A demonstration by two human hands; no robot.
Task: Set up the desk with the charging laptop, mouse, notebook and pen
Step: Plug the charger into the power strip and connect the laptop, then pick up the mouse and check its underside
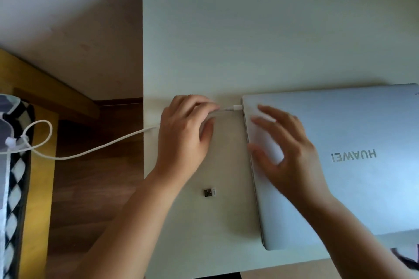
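A closed silver laptop (353,165) lies at the right of the white desk (226,41), its logo facing away from me. My left hand (183,133) pinches the white charging cable (90,152) just behind its plug (235,107), which sits at the laptop's left edge. Whether the plug is fully in the port cannot be told. My right hand (285,149) rests on the laptop lid near its left edge, fingers spread. No mouse, notebook or pen is in view.
A small black USB dongle (209,193) lies on the desk in front of my left hand. The cable loops off the desk's left edge over the wooden floor (95,188). A yellow wooden piece of furniture (38,188) with patterned fabric stands at the far left.
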